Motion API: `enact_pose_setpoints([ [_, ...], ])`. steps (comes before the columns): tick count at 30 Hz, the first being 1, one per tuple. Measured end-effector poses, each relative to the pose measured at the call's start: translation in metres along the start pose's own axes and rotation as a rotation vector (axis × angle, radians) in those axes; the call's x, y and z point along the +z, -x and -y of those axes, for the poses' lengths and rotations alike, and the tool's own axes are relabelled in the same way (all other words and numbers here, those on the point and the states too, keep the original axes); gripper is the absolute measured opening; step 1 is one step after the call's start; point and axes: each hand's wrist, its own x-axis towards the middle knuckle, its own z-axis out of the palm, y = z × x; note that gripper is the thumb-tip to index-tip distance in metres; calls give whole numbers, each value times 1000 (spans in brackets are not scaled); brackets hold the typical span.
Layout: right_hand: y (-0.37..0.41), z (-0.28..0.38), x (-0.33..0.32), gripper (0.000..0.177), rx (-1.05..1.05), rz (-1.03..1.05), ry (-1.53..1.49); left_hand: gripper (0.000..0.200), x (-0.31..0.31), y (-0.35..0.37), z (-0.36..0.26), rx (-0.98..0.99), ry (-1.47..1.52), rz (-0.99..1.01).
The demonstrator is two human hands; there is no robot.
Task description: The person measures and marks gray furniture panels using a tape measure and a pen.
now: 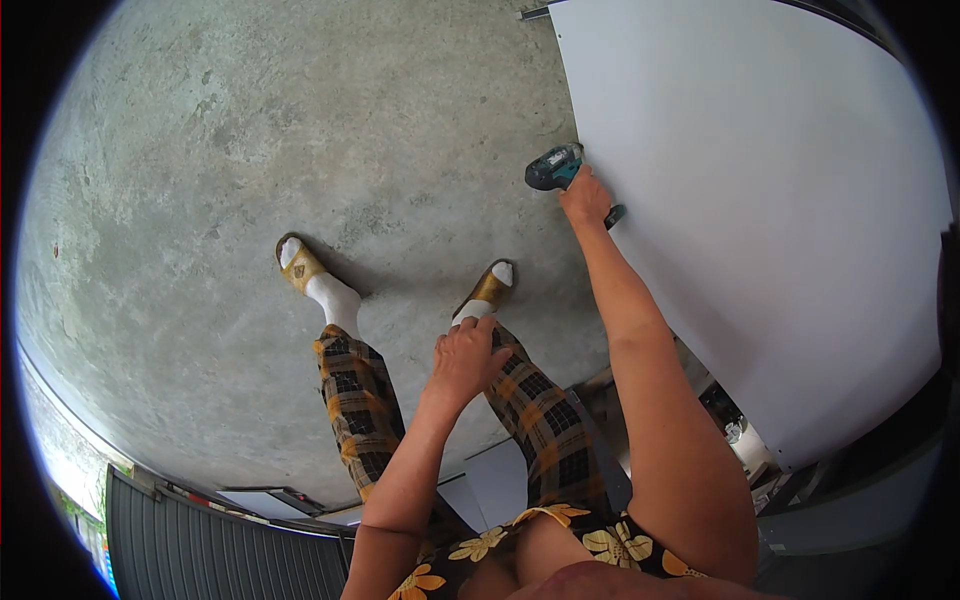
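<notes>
Teal drill (pixel 553 167), in right hand (pixel 585 198), sits at white panel (pixel 760 200) edge.

Teal drill (pixel 553 167), white panel (pixel 760 200), yellow-black plaid trousers (pixel 360 400), gold sandals (pixel 298 262)

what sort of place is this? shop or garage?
Probably a garage or small workshop: bare concrete floor, a grey ribbed shutter door, and a large white panel with the right hand holding a teal drill to it.

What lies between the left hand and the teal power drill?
Head view: a gold sandal over a white sock, then bare grey concrete before the drill.
</notes>
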Motion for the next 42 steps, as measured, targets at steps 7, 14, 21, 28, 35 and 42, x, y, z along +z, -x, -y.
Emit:
enact_pose_setpoints([
  [7, 0, -4, 2, 47, 0, -23, -4, 52, -2, -4, 4, 5, 12, -15],
  [14, -4, 3, -6, 48, 16, -2, -15, 51, -7, -7, 1, -8, 24, 13],
  [21, -23, 59, -57, 55, -218, -149, -116, 51, -17, -11, -1, -4, 50, -9],
  [28, -65, 110, -91, 56, -176, -205, -135, 50, -27, -11, -2, -17, 84, -39],
  [35, -87, 113, -94, 53, -144, -247, -102, 49, -36, -13, 0, 15, 81, -82],
  [42, -92, 115, -97, 53, -156, -246, -103, 48, -37, -17, -3, -8, 80, -49],
])
